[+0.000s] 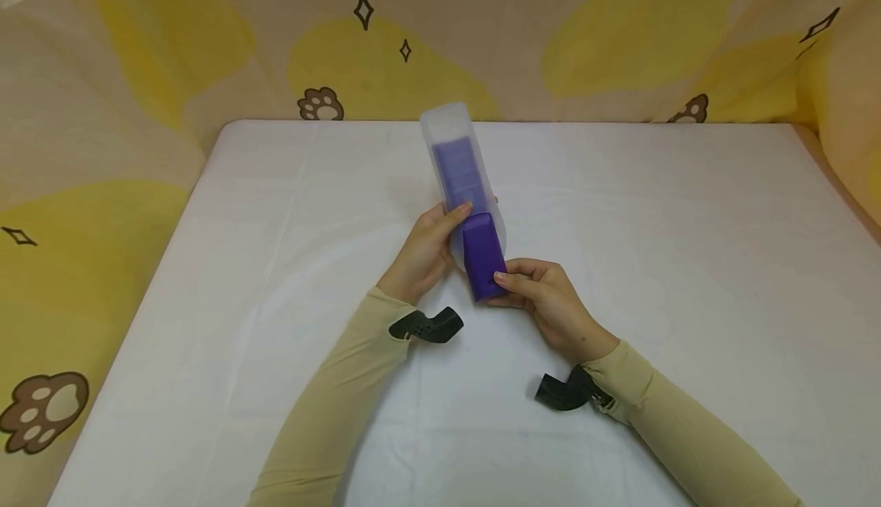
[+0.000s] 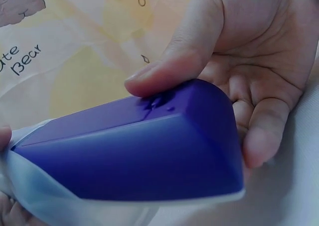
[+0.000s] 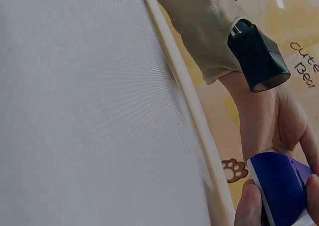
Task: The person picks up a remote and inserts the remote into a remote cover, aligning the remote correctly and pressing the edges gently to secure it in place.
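A long case is held slanted over the table, made up of a translucent cover (image 1: 446, 121) and a purple box (image 1: 483, 251) that juts from its lower end. My left hand (image 1: 424, 253) grips the cover near the middle, thumb on top beside the purple part. At the near end, my right hand (image 1: 551, 304) pinches the purple box between thumb and fingers. In the left wrist view, the right thumb lies on the purple box (image 2: 134, 159) close to a small catch at its rounded end. Through the cover, more purple shows.
A white-covered table (image 1: 661, 209) lies beneath both hands. Yellow and beige printed cloth (image 1: 440, 40) hangs behind it and at the sides. Each wrist carries a dark camera mount, one on the left sleeve (image 1: 344, 385).
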Tool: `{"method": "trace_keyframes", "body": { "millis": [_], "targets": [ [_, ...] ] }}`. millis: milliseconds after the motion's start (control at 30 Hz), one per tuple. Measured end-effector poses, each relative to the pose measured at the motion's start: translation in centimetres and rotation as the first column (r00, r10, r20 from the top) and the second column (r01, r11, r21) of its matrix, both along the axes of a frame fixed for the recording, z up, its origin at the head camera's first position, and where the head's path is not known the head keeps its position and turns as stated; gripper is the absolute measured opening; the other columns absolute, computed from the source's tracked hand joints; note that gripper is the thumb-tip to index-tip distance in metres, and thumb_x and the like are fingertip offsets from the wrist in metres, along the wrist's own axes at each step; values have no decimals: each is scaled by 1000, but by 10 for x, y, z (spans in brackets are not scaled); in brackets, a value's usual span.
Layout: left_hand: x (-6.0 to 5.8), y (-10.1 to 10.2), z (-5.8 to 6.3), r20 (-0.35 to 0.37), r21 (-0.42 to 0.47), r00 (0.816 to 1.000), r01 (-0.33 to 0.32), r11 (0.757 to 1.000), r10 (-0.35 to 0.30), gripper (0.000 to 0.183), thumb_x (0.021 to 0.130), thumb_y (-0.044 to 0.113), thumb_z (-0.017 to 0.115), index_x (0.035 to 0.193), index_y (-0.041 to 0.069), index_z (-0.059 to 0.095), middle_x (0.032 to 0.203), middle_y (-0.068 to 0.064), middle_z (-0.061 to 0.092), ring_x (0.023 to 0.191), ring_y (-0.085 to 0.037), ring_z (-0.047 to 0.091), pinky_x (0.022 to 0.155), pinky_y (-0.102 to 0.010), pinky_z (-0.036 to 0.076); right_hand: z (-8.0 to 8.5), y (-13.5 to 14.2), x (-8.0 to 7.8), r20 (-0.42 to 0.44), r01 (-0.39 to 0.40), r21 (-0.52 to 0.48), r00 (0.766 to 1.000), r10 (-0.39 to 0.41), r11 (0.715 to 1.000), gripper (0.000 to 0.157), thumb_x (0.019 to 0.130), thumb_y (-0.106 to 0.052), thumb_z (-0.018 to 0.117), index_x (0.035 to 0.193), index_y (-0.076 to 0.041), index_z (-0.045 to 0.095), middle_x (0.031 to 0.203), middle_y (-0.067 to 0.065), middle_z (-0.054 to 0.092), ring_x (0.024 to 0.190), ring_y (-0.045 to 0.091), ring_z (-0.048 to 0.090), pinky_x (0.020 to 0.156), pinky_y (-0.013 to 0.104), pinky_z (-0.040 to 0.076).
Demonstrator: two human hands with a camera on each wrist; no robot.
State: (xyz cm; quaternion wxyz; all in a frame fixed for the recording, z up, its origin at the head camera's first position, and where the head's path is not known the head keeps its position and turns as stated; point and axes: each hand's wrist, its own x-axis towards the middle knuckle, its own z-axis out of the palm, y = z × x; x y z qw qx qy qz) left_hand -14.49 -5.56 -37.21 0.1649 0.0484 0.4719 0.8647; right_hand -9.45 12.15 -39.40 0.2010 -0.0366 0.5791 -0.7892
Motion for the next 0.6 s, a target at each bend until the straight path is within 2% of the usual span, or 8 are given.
{"method": "trace_keyframes", "body": {
  "millis": [267,467,600],
  "targets": [
    [-1,0,0,3,1,1000,-6,1000,6,40,100,8,41,135,-11,39,137,-27,44,111,-18,53,103,-35,38,1,0,-1,2,-1,-8,1000,1,1000,19,91,3,56,107,13,59,95,10,69,80,24,69,83,41,53],
    [-3,-2,2,32,34,998,-46,998,45,38,100,6,43,133,-12,40,132,-26,50,114,-18,53,104,-31,36,1,0,-2,1,-17,1,1000,17,1000,14,91,3,54,103,8,60,96,9,68,82,22,69,84,40,53],
    [-3,-6,5,38,32,998,-46,998,45,39,99,6,44,133,-12,40,132,-25,51,116,-20,52,104,-32,36,1,0,-2,-8,-31,17,999,31,999,13,92,3,54,103,6,59,96,8,67,83,20,68,85,40,52]
  ]
}}
